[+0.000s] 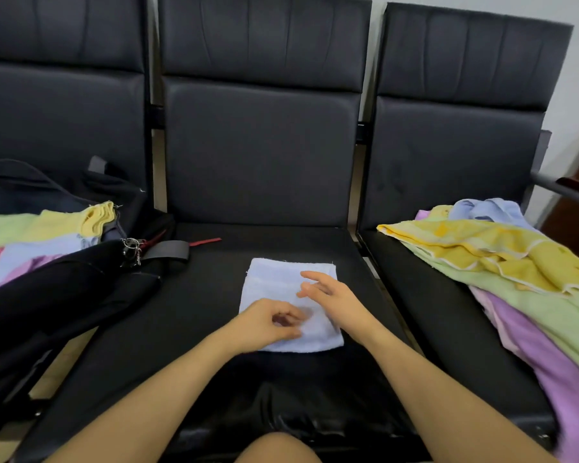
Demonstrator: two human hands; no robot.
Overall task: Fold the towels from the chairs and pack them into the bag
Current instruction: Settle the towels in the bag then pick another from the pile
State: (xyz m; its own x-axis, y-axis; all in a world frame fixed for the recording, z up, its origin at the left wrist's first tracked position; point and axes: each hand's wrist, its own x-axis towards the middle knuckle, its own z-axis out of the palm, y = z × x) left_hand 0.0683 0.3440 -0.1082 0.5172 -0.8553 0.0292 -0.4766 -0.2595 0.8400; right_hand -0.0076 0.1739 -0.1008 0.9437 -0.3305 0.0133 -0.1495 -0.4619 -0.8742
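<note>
Both hands hover over a folded pale blue towel (290, 304) lying flat on the seat of the middle chair (211, 295). Left hand (268, 324) sits at the towel's near left corner with its fingers curled inward; motion blur hides whether they pinch the cloth or close on nothing, so I cannot tell its grasp. Right hand (331, 294) is above the towel's right half, fingers spread and relaxed, gripping nothing.

On the left chair lies a black bag (67, 289), its mouth open, with a metal key ring (132, 250) and a red strap (204, 242) at its right end. Folded towels rest in it: a yellow one (81, 220), a light green one (4, 228), a pale blue one (44, 253), pink and lilac edges at the far left.

On the right chair (448, 162) is a loose heap of unfolded towels: a yellow towel (488, 248) on top, a green one (549, 305) beneath, a purple one (549, 359) hanging toward the near edge, and a blue one (492, 208) at the far side.

No brand, label or writing is legible anywhere.
</note>
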